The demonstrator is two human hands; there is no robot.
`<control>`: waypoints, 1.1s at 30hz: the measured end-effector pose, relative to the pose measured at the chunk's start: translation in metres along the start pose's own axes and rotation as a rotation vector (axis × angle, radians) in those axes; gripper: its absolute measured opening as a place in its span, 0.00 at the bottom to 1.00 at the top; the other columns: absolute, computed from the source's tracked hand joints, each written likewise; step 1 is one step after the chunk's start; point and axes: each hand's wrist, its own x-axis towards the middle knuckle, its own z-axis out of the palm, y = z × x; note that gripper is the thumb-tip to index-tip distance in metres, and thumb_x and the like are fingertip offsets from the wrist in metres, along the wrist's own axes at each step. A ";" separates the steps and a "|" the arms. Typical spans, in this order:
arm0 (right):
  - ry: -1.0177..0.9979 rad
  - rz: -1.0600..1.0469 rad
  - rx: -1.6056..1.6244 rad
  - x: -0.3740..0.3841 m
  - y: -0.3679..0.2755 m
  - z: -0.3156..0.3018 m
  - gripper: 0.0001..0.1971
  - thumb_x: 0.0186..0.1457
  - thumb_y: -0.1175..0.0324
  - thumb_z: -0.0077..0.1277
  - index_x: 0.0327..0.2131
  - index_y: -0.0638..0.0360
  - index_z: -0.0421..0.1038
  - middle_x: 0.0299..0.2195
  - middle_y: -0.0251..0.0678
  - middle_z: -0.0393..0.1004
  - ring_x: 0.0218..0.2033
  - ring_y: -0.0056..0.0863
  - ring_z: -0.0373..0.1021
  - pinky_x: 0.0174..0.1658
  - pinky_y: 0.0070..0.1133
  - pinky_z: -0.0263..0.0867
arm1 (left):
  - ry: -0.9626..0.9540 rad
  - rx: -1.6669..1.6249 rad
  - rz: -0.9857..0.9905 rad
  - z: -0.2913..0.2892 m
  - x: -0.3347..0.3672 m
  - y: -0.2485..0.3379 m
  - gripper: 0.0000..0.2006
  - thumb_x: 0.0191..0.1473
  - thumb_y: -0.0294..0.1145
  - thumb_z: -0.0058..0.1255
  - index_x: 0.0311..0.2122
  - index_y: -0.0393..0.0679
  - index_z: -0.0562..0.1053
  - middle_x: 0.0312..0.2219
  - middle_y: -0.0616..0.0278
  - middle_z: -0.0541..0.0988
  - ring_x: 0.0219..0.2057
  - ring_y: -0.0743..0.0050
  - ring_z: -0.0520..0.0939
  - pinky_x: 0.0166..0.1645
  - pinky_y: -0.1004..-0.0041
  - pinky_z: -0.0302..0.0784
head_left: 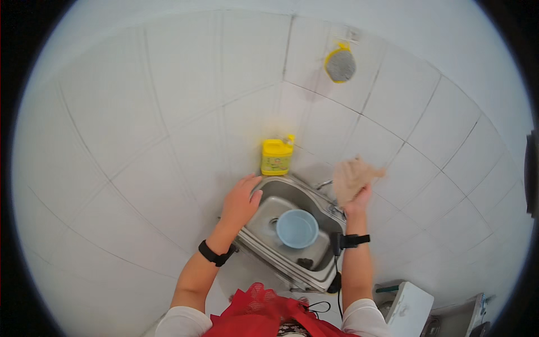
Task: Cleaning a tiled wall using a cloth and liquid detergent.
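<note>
My right hand (360, 203) grips a beige cloth (352, 177), raised beside the wall above the right side of the sink. Over the left rim of the stainless steel sink (259, 212) is my left hand (241, 201), its fingers apart and nothing in it; whether it touches the rim I cannot tell. A round light blue basin (297, 228) sits inside the sink. Behind the sink, close to my left fingertips, stands a yellow jug-shaped bottle (275, 158) with a pump top. The faucet (325, 184) is partly hidden by the cloth.
A small dark object (305, 263) lies in the sink near its front corner. On the tiled wall hangs a grey, yellow-edged scrubbing pad (341, 64). A white box-like thing (411, 310) stands at the lower right. A black cable (338, 286) runs down from my right wrist strap.
</note>
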 end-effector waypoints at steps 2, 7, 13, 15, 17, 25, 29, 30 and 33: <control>0.007 0.044 -0.052 0.008 0.073 0.030 0.26 0.64 0.54 0.32 0.61 0.53 0.57 0.56 0.34 0.66 0.56 0.33 0.63 0.60 0.35 0.58 | 0.035 0.072 -0.008 -0.047 0.000 -0.022 0.17 0.52 0.30 0.50 0.49 0.43 0.72 0.50 0.52 0.73 0.48 0.50 0.75 0.50 0.63 0.72; 0.112 0.177 -0.266 0.027 0.215 0.076 0.20 0.63 0.55 0.36 0.54 0.51 0.64 0.44 0.28 0.72 0.43 0.25 0.69 0.49 0.25 0.64 | 0.102 0.139 -0.011 -0.115 -0.001 -0.051 0.19 0.52 0.29 0.50 0.51 0.44 0.71 0.53 0.52 0.71 0.52 0.51 0.72 0.53 0.63 0.70; -0.039 0.085 -0.916 0.066 0.319 0.197 0.16 0.58 0.61 0.41 0.43 0.60 0.70 0.47 0.40 0.66 0.48 0.29 0.62 0.49 0.25 0.59 | 0.143 0.177 -0.011 -0.157 -0.002 -0.072 0.23 0.51 0.25 0.49 0.54 0.42 0.68 0.56 0.51 0.67 0.55 0.48 0.69 0.56 0.61 0.68; -0.150 -0.246 -1.073 0.097 0.345 0.215 0.22 0.56 0.60 0.44 0.46 0.71 0.65 0.50 0.52 0.64 0.54 0.43 0.58 0.57 0.36 0.52 | 0.147 0.181 -0.006 -0.154 0.005 -0.078 0.24 0.50 0.24 0.49 0.55 0.41 0.67 0.56 0.49 0.67 0.56 0.47 0.69 0.56 0.61 0.67; -0.194 -0.323 -1.157 0.116 0.359 0.241 0.26 0.55 0.59 0.45 0.52 0.71 0.60 0.56 0.56 0.54 0.60 0.50 0.47 0.61 0.39 0.43 | 0.142 0.273 0.037 -0.154 0.008 -0.085 0.24 0.50 0.21 0.49 0.55 0.40 0.66 0.58 0.48 0.64 0.59 0.48 0.66 0.59 0.62 0.64; -0.071 -0.674 -1.291 0.200 0.366 0.323 0.42 0.51 0.52 0.47 0.63 0.66 0.45 0.66 0.59 0.33 0.66 0.61 0.27 0.65 0.46 0.25 | 0.104 0.295 0.085 -0.141 0.048 -0.102 0.25 0.47 0.18 0.48 0.54 0.39 0.67 0.58 0.49 0.65 0.60 0.48 0.65 0.61 0.61 0.63; -0.006 -0.752 -1.455 0.270 0.324 0.330 0.45 0.51 0.49 0.46 0.64 0.69 0.41 0.66 0.56 0.33 0.67 0.57 0.29 0.65 0.44 0.25 | 0.074 0.283 0.132 -0.136 0.058 -0.107 0.25 0.46 0.18 0.48 0.53 0.38 0.68 0.57 0.49 0.66 0.60 0.47 0.65 0.61 0.59 0.63; -0.002 -0.775 -1.446 0.285 0.316 0.327 0.45 0.51 0.48 0.46 0.64 0.68 0.41 0.66 0.55 0.35 0.67 0.55 0.30 0.66 0.42 0.26 | 0.076 0.284 0.131 -0.135 0.059 -0.107 0.25 0.46 0.18 0.48 0.53 0.38 0.68 0.57 0.49 0.66 0.60 0.47 0.65 0.61 0.59 0.63; 0.079 -0.705 -1.293 0.327 0.296 0.313 0.44 0.53 0.46 0.43 0.64 0.66 0.41 0.66 0.53 0.37 0.67 0.53 0.32 0.66 0.41 0.30 | 0.051 0.286 0.124 -0.132 0.059 -0.109 0.24 0.46 0.18 0.49 0.53 0.38 0.69 0.57 0.49 0.66 0.60 0.47 0.65 0.60 0.58 0.63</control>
